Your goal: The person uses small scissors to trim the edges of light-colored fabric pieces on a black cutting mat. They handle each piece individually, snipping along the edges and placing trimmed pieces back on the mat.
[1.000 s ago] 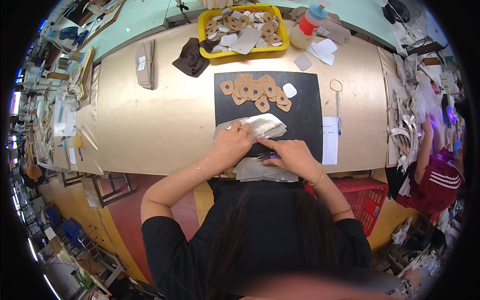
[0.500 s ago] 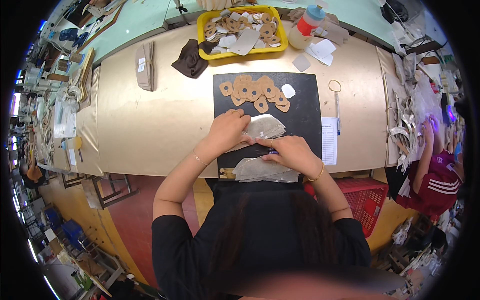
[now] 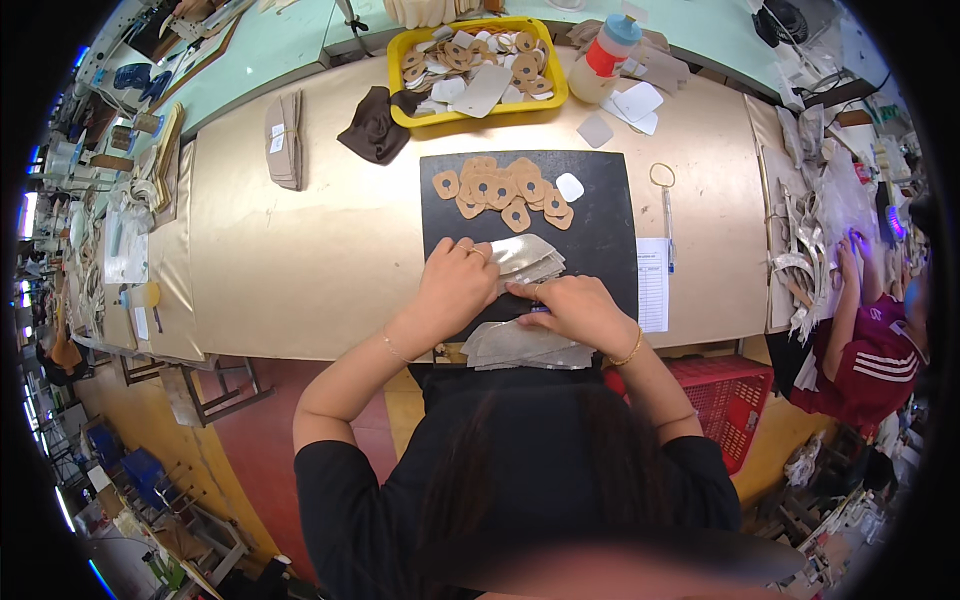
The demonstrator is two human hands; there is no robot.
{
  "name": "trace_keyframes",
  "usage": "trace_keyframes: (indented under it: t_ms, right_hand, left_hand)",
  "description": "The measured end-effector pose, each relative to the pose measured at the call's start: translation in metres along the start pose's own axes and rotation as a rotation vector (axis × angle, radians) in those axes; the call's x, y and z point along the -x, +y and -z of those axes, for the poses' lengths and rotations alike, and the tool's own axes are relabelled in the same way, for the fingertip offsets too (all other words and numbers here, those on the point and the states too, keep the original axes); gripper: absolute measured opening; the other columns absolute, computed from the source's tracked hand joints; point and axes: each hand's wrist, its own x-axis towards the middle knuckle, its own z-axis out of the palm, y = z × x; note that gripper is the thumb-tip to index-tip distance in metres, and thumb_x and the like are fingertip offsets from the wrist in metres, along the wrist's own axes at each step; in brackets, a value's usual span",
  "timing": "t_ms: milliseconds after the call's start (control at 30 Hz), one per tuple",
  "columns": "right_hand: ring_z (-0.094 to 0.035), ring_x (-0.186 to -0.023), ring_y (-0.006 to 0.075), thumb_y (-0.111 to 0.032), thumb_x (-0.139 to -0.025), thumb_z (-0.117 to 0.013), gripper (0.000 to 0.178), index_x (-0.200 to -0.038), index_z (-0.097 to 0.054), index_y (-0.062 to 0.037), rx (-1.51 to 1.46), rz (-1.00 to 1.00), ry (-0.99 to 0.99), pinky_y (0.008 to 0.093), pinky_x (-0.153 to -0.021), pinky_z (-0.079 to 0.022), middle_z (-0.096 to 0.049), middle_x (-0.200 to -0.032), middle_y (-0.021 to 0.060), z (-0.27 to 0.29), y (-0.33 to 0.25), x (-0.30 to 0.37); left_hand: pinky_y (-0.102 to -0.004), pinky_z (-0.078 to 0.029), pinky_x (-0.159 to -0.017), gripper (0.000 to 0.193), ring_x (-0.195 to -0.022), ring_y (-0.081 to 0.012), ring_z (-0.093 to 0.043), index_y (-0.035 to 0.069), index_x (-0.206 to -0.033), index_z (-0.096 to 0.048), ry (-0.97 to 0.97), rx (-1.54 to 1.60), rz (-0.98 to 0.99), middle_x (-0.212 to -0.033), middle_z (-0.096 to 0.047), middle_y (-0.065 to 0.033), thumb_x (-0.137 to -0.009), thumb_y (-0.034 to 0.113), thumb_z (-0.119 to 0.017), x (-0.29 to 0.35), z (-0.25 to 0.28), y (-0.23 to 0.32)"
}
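A stack of thin silvery-grey cut pieces (image 3: 528,255) lies on the black mat (image 3: 600,215). My left hand (image 3: 457,287) curls over the stack's left end, its fingers bent and closed on the top piece. Close beside it, my right hand (image 3: 580,312) reaches in with the index finger toward my left fingertips. Its other fingers are closed on a slim blue-purple tool, mostly hidden in the grip. Nearer me, a second fanned stack of grey pieces (image 3: 525,346) sits at the mat's front edge. Farther up the mat, several tan pieces with holes (image 3: 503,190) overlap in a pile.
A yellow basket (image 3: 398,70) of tan and white pieces stands at the back, beside a bottle with a blue cap (image 3: 605,60). A dark cloth (image 3: 376,125) and a tied tan bundle (image 3: 285,140) lie left. Paper (image 3: 653,285) and a pen (image 3: 670,225) lie right. Another person (image 3: 870,340) works far right.
My left hand has drawn slightly down and toward me, and the grey strip under its wrist side no longer shows. My right hand stays close to it. The whole view has shifted a little.
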Motion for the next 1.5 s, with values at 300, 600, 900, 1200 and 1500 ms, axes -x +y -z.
trace_keyframes:
  t_ms: [300,600,900,1200,1500]
  right_hand:
    - [-0.067,-0.083,0.0297,-0.043,-0.082,-0.070,0.053,-0.128,-0.062,-0.0192,-0.147,0.072,0.008,0.0376,-0.072,-0.052,-0.070,-0.089,0.0119,0.003,0.007,-0.002]
    - [-0.060,-0.079,0.0151,-0.025,-0.078,-0.080,0.043,-0.104,-0.057,0.0009,-0.725,0.049,0.334,0.0282,-0.073,-0.049,-0.061,-0.086,0.0079,0.043,0.003,0.023]
    - [-0.062,-0.071,0.0220,-0.016,-0.075,-0.081,0.031,-0.096,-0.064,0.0004,-0.512,0.208,0.684,0.0311,-0.062,-0.048,-0.066,-0.084,0.0103,0.036,-0.007,0.001]
    - [-0.060,-0.064,0.0207,-0.012,-0.074,-0.080,0.029,-0.096,-0.066,0.0011,-0.511,0.218,0.671,0.0288,-0.058,-0.047,-0.065,-0.082,0.0108,0.037,-0.004,0.004]
    - [-0.061,-0.065,0.0213,-0.009,-0.074,-0.080,0.026,-0.093,-0.065,0.0006,-0.540,0.229,0.682,0.0288,-0.060,-0.049,-0.066,-0.082,0.0117,0.036,-0.004,0.006]
  left_hand:
    - [-0.0223,-0.050,-0.062,0.013,-0.070,-0.0062,-0.060,0.003,-0.085,-0.059,0.570,1.523,0.648,-0.078,-0.063,-0.0001,-0.093,0.013,-0.062,0.017,0.036,-0.044]
    - [-0.0210,-0.048,-0.064,0.012,-0.066,-0.0061,-0.057,0.006,-0.089,-0.055,0.391,1.793,0.579,-0.093,-0.072,-0.0107,-0.097,0.016,-0.057,0.001,0.029,0.000]
    - [-0.0202,-0.044,-0.062,0.013,-0.064,-0.0044,-0.053,0.002,-0.088,-0.060,0.394,1.670,0.574,-0.072,-0.061,0.0002,-0.095,0.013,-0.060,0.001,0.036,0.012]
    - [-0.0195,-0.043,-0.061,0.014,-0.063,-0.0035,-0.052,0.002,-0.088,-0.061,0.376,1.700,0.604,-0.070,-0.059,0.0014,-0.094,0.014,-0.062,-0.003,0.038,0.015]
    - [-0.0198,-0.041,-0.060,0.014,-0.063,-0.0036,-0.051,0.002,-0.090,-0.063,0.345,1.789,0.600,-0.071,-0.059,0.0020,-0.094,0.015,-0.062,-0.006,0.031,0.013]
